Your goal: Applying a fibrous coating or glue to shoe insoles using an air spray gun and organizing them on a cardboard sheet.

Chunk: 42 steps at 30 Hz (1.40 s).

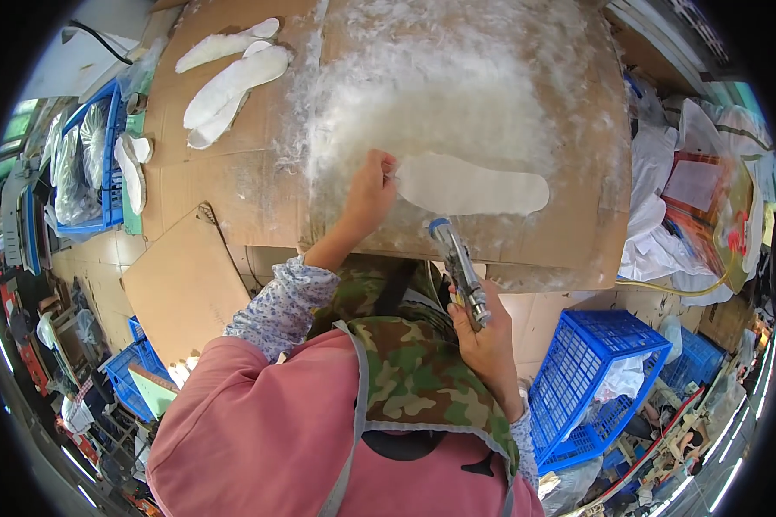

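A pale, flat insole (472,184) lies lengthwise on the cardboard-covered worktop (233,185), amid a white, fuzzy film of dried spray that fans out above it. Its toe end points right, short of the cardboard's right edge; bare cardboard lies open to its left and below it. The left hand (369,191), arm stretched forward, has its grip pinched on the insole's heel end. The right hand (483,340), drawn in near the body, has its grip clamped round a metal spray gun (459,269), nozzle aimed up at the insole. More insoles (231,79) lie stacked at the far left.
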Each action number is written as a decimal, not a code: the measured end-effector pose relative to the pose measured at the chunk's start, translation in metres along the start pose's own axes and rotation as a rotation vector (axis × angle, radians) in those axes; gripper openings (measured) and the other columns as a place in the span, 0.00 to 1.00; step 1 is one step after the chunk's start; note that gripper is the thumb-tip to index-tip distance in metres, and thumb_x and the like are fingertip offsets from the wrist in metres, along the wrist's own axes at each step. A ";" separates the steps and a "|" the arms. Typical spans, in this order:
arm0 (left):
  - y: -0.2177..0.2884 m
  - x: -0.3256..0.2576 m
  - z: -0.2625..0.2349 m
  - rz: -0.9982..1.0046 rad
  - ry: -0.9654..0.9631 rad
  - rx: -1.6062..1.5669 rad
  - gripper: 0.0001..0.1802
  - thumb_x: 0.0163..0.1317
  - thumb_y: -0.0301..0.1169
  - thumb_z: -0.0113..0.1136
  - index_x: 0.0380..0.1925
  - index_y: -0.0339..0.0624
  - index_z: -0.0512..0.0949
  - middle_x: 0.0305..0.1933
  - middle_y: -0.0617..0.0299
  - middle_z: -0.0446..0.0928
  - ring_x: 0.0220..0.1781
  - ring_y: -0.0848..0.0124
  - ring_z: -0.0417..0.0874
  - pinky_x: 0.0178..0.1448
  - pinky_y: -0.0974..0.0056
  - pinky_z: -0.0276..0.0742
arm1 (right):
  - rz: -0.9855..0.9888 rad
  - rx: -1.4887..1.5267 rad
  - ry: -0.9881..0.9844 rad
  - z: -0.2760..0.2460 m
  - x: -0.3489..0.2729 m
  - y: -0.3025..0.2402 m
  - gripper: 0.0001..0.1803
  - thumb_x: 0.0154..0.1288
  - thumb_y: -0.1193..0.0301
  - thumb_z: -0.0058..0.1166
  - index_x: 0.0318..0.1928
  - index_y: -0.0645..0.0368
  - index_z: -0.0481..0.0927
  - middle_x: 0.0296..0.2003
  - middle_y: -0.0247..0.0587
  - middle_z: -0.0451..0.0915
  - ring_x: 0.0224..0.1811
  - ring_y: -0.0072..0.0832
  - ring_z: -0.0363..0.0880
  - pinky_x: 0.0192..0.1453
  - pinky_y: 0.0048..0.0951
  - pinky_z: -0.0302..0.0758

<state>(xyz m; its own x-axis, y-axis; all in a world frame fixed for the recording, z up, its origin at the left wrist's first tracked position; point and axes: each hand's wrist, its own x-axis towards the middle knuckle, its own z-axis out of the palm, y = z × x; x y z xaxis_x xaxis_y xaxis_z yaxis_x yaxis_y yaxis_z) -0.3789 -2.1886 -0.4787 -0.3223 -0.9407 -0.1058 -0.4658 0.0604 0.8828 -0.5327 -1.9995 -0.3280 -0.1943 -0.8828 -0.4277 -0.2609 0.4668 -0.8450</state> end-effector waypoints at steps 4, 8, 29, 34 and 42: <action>-0.006 0.000 0.000 -0.027 -0.024 -0.022 0.17 0.55 0.18 0.54 0.45 0.39 0.67 0.38 0.55 0.74 0.36 0.68 0.77 0.40 0.65 0.74 | -0.008 -0.006 0.001 0.005 0.002 -0.003 0.21 0.62 0.75 0.54 0.55 0.63 0.68 0.42 0.55 0.75 0.43 0.49 0.76 0.48 0.37 0.73; -0.007 -0.001 0.000 0.000 -0.023 -0.034 0.17 0.54 0.17 0.53 0.45 0.38 0.68 0.38 0.57 0.74 0.37 0.70 0.76 0.41 0.67 0.74 | 0.042 -0.055 -0.003 0.005 0.003 -0.001 0.20 0.62 0.74 0.54 0.54 0.62 0.68 0.40 0.53 0.76 0.41 0.46 0.77 0.46 0.36 0.73; 0.071 0.025 0.041 0.535 -0.096 0.389 0.17 0.47 0.20 0.57 0.40 0.44 0.74 0.44 0.57 0.68 0.49 0.58 0.69 0.50 0.55 0.63 | 0.150 0.060 0.162 -0.029 -0.017 0.017 0.20 0.63 0.72 0.53 0.55 0.63 0.71 0.41 0.48 0.78 0.42 0.36 0.77 0.48 0.32 0.72; 0.065 0.039 0.075 0.638 -0.147 0.556 0.09 0.49 0.25 0.58 0.33 0.46 0.74 0.40 0.61 0.68 0.46 0.61 0.69 0.47 0.57 0.60 | 0.106 0.094 0.200 -0.032 -0.023 0.021 0.20 0.62 0.74 0.54 0.55 0.63 0.71 0.42 0.49 0.78 0.42 0.38 0.77 0.48 0.32 0.72; 0.042 0.067 0.031 0.420 0.164 0.421 0.03 0.58 0.27 0.52 0.30 0.41 0.74 0.35 0.57 0.76 0.38 0.59 0.77 0.43 0.57 0.69 | 0.015 0.123 0.228 -0.032 -0.020 0.024 0.22 0.61 0.76 0.53 0.57 0.63 0.69 0.43 0.52 0.78 0.44 0.42 0.77 0.50 0.33 0.72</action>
<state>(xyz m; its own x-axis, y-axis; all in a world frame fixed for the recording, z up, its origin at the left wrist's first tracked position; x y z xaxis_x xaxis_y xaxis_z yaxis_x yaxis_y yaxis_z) -0.4456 -2.2384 -0.4632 -0.4331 -0.8453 0.3129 -0.6230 0.5316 0.5738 -0.5651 -1.9691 -0.3299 -0.4092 -0.8344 -0.3691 -0.1416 0.4577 -0.8777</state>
